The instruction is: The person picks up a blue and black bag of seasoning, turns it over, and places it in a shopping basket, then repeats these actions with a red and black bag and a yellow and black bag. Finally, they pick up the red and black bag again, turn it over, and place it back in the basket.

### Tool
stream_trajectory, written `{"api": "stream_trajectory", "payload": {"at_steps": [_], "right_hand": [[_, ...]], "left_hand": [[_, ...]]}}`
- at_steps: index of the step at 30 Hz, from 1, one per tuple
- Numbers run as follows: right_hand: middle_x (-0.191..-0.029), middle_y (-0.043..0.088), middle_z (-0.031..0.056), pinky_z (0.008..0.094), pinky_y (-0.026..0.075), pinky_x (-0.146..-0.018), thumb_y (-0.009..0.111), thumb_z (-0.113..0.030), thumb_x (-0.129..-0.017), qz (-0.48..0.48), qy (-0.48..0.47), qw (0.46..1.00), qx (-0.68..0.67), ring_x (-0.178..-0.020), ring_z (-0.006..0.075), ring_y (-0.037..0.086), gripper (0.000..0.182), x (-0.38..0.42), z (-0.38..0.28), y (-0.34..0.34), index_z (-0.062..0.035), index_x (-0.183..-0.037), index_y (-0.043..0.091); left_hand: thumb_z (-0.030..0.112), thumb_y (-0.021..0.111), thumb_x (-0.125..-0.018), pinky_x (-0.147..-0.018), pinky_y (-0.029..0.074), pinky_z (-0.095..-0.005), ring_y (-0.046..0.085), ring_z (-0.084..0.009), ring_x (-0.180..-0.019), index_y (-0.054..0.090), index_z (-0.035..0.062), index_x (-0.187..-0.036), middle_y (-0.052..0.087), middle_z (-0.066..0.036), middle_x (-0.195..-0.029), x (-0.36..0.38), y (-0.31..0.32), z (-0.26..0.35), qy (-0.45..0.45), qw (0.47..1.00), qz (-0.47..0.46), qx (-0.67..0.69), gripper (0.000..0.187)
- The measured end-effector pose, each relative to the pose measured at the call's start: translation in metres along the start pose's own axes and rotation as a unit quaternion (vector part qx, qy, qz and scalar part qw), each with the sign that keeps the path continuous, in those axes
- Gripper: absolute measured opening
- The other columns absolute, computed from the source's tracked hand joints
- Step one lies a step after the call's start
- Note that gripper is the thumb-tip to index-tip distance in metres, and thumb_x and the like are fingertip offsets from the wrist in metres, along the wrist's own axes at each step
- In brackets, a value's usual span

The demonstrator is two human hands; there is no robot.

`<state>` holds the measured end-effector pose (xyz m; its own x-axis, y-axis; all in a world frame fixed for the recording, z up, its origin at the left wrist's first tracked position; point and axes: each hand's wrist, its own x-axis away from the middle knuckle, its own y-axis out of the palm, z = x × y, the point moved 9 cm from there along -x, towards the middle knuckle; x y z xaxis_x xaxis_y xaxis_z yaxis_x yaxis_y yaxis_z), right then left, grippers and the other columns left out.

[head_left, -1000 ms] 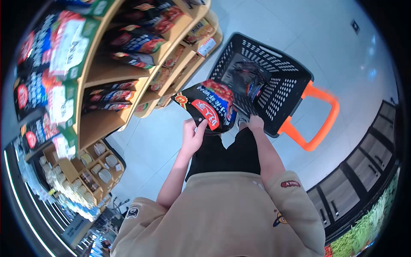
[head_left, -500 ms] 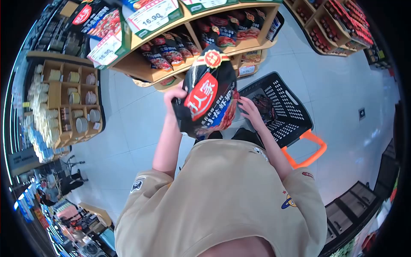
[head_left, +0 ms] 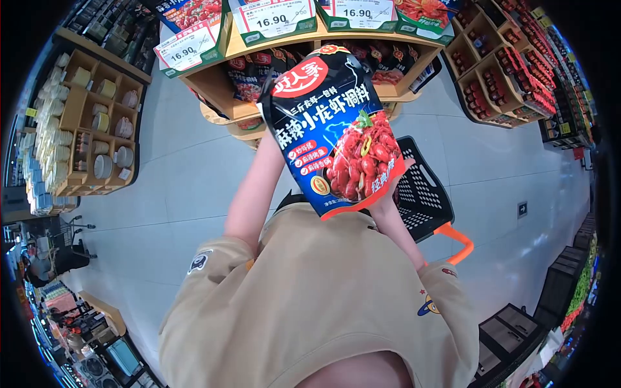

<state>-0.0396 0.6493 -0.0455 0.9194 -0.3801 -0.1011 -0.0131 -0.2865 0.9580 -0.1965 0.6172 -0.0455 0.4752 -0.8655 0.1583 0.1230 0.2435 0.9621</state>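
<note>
A black and blue crayfish seasoning packet (head_left: 333, 139) is held up in front of my chest, tilted, its printed front with red crayfish facing me. My left hand (head_left: 272, 145) grips it from behind at the left side; most of its fingers are hidden by the packet. At the lower right corner my right hand (head_left: 387, 199) closes on the packet, thumb along the edge and the other fingers behind it. Beyond the packet stands a wooden display shelf (head_left: 213, 90) with similar dark packets (head_left: 249, 74) in its compartments.
A black shopping basket (head_left: 424, 194) with an orange handle (head_left: 458, 242) stands on the tiled floor to my right. Price signs (head_left: 275, 22) line the shelf top. A bowl shelf (head_left: 97, 123) stands left, a rack of red-topped jars (head_left: 495, 84) right. Dark cabinets (head_left: 508, 339) are at lower right.
The packet has turned and tilted so its front now faces me fully. My right hand has moved from near its right side onto its lower right corner. The view has shifted.
</note>
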Motion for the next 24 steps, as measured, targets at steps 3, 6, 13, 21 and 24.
{"api": "stream_trajectory", "payload": {"at_steps": [3, 6, 13, 21, 24], "right_hand": [[-0.132, 0.018, 0.0107, 0.0454, 0.021, -0.097, 0.016, -0.079, -0.059, 0.068, 0.0, 0.997, 0.04, -0.12, 0.0298, 0.022, 0.098, 0.002, 0.001, -0.009, -0.0107, -0.13, 0.011], [-0.131, 0.021, 0.0106, 0.0434, 0.022, -0.097, 0.025, -0.075, -0.065, -0.01, 0.017, 1.0, -0.017, -0.118, 0.029, 0.025, 0.092, 0.006, 0.005, 0.001, -0.01, -0.129, 0.013], [-0.124, 0.033, 0.0114, 0.0406, 0.03, -0.093, 0.046, -0.017, -0.069, 0.107, -0.041, 0.983, 0.142, -0.112, 0.0267, 0.036, 0.062, 0.013, -0.002, -0.017, -0.006, -0.125, 0.02], [-0.122, 0.034, 0.0116, 0.0406, 0.028, -0.094, 0.043, -0.01, -0.073, 0.165, -0.141, 0.96, 0.18, -0.113, 0.026, 0.035, 0.056, 0.016, -0.015, -0.018, -0.0048, -0.124, 0.021], [-0.12, 0.035, 0.0118, 0.0389, 0.03, -0.094, 0.045, -0.005, -0.072, 0.226, -0.216, 0.889, 0.334, -0.114, 0.025, 0.034, 0.056, 0.024, -0.022, -0.006, -0.0039, -0.123, 0.022]], "left_hand": [[0.023, 0.04, -0.075, -0.075, 0.047, -0.0362, 0.058, -0.0266, -0.077, 0.051, -0.0013, -0.094, 0.058, -0.016, -0.084, -0.014, -0.01, 0.008, -0.003, 1.0, 0.022, -0.005, 0.033], [0.023, 0.037, -0.08, -0.074, 0.047, -0.037, 0.057, -0.0273, -0.077, 0.051, 0.0018, -0.096, 0.058, -0.017, -0.087, -0.02, -0.025, 0.035, 0.133, 0.986, 0.073, -0.072, 0.03], [0.052, 0.028, -0.081, -0.089, 0.035, -0.0393, 0.045, -0.0279, -0.102, 0.039, 0.0017, -0.115, 0.045, -0.015, -0.114, 0.0, 0.01, 0.031, 0.086, 0.992, -0.008, -0.088, 0.062], [0.029, 0.039, -0.083, -0.085, 0.032, -0.0308, 0.042, -0.0178, -0.099, 0.03, 0.0028, -0.117, 0.041, -0.011, -0.111, 0.054, -0.018, 0.021, 0.233, 0.866, 0.077, -0.435, 0.044], [0.018, 0.048, -0.079, -0.088, 0.03, -0.0325, 0.037, -0.0195, -0.105, 0.025, 0.0032, -0.121, 0.035, -0.012, -0.115, 0.074, 0.021, 0.016, 0.287, 0.796, 0.038, -0.531, 0.05]]}}
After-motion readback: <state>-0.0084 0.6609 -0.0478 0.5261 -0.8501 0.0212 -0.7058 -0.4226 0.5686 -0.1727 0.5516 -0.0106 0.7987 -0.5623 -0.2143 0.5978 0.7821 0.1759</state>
